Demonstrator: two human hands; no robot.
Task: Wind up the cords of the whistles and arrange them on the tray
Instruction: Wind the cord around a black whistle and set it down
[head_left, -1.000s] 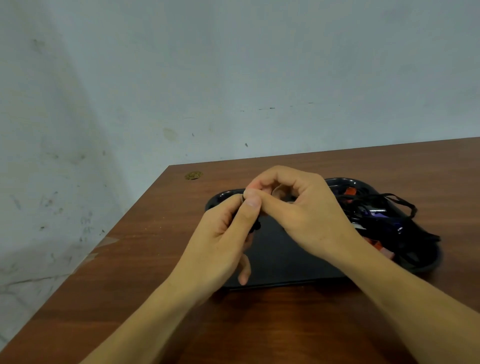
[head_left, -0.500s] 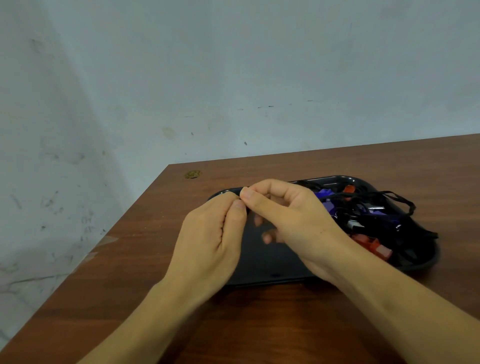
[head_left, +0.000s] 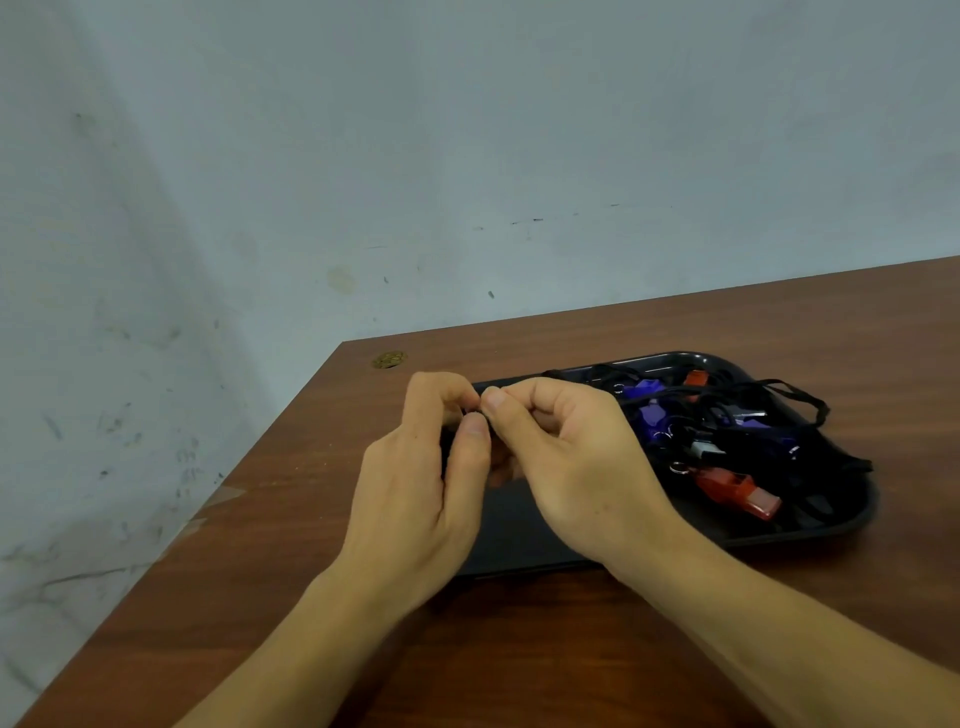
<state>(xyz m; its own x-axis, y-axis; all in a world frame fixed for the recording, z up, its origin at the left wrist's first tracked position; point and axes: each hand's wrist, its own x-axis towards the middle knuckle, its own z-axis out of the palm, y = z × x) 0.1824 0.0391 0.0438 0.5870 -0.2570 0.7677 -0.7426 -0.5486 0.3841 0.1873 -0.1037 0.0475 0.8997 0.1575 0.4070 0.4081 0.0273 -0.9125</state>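
winding one cord | left hand (head_left: 415, 483), right hand (head_left: 566, 462) pinching it | whistles (head_left: 727, 447) tangled on tray (head_left: 519, 540) | most left

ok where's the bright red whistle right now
In the head view the red whistle lies at the tray's near right corner, beside the right hand, among black cords.

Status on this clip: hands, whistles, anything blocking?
Left hand and right hand pinch something small and dark over the tray. Whistles heaped at its right, cords loose, one over the rim. Nothing blocking.
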